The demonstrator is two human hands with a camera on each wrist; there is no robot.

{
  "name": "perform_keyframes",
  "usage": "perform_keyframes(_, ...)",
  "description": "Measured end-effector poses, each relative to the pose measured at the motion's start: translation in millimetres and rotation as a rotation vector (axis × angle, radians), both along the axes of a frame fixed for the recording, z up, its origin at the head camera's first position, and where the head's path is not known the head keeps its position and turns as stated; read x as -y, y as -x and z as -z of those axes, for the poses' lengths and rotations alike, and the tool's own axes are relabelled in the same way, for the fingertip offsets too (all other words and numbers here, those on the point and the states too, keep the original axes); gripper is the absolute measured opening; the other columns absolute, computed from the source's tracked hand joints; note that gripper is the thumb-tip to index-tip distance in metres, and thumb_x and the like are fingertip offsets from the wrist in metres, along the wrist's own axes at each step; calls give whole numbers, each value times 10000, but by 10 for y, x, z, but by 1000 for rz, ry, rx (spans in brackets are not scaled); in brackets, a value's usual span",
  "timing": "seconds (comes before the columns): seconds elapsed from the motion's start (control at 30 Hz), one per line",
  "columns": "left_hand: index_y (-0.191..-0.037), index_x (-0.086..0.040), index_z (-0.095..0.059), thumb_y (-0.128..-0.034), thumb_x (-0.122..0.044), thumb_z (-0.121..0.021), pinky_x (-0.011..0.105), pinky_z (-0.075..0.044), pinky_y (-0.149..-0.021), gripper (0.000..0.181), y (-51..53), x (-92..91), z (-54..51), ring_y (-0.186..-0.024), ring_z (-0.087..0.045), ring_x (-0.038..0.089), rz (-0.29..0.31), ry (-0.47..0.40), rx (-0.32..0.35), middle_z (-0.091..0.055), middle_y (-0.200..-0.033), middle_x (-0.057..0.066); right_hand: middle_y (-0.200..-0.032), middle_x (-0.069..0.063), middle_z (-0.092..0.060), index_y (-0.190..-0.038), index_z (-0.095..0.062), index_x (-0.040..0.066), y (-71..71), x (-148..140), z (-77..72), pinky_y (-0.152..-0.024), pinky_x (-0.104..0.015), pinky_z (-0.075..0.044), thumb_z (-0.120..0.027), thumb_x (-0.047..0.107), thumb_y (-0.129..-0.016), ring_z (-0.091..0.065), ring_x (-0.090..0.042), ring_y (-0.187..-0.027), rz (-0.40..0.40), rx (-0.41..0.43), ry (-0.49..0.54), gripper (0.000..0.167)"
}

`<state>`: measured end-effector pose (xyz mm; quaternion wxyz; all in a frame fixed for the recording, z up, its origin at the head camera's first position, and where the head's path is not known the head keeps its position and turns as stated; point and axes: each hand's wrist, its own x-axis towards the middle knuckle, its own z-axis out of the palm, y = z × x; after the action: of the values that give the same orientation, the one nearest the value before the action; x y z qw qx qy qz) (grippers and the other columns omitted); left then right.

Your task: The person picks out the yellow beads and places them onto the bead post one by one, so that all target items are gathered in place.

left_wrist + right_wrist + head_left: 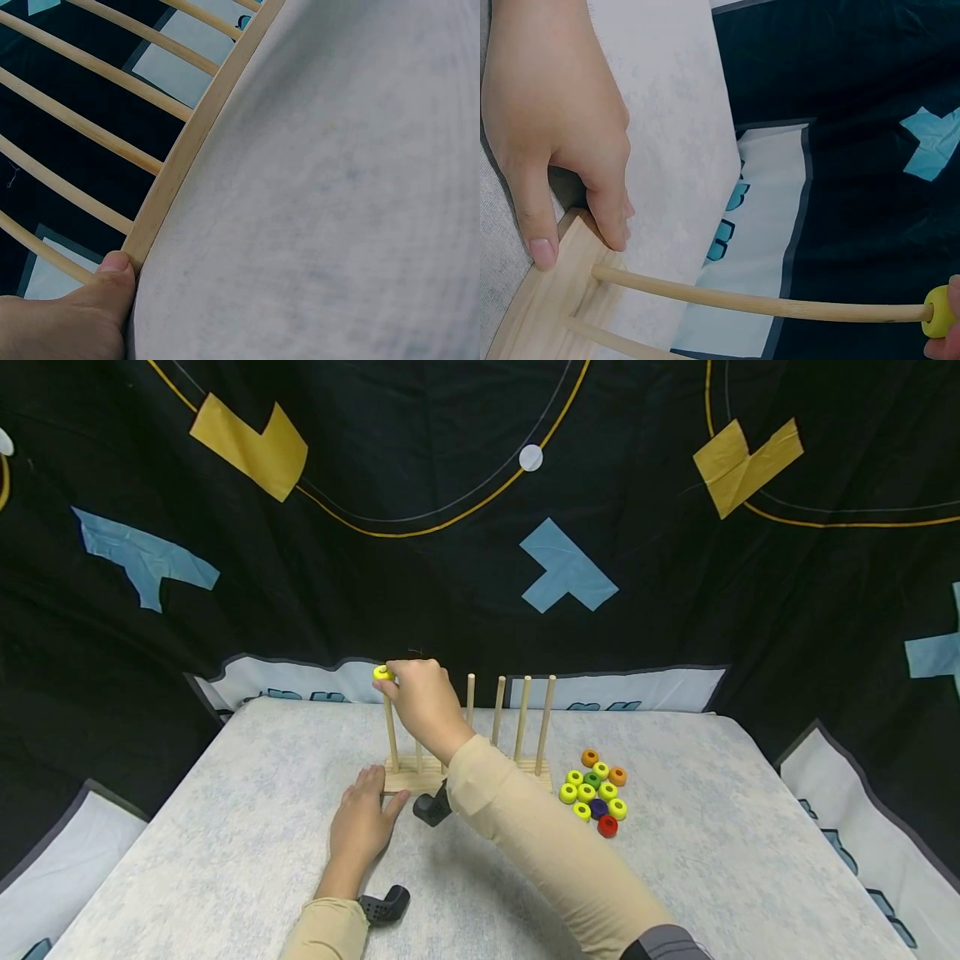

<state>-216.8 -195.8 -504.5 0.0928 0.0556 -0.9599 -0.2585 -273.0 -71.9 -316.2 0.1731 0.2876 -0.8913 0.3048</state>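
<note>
My right hand [427,706] pinches a yellow ring [381,673] at the top of the leftmost peg [391,731]. In the right wrist view, the peg tip meets the hole of the yellow ring [935,316], with fingertips [952,346] on its far side. My left hand [363,822] grips the left end of the wooden base [408,781], thumb at the front edge and fingers round the other side. The left wrist view shows the thumb [112,281] against the base [180,161]. My right hand and forearm hide some of the pegs.
Right of the base, loose rings lie grouped on the table [697,843]: several yellow, two orange, one green [592,780], one purple [598,808] and one red [607,826]. Other upright pegs [523,718] stand along the base. A dark curtain [450,593] hangs behind the table.
</note>
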Motion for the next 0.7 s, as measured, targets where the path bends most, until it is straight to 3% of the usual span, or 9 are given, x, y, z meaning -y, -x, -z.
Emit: perform_keyframes(0.7, -1491, 55, -372, -989, -419, -584, 527, -236, -1236, 722, 11, 14, 10, -1487, -294, 389, 9, 19, -5, -392, -1540, 249, -1089, -16, -765, -1128, -748, 113, 22, -13, 46, -818, -148, -583, -680, 256, -942, -741, -110, -968, -7, -34, -8, 244)
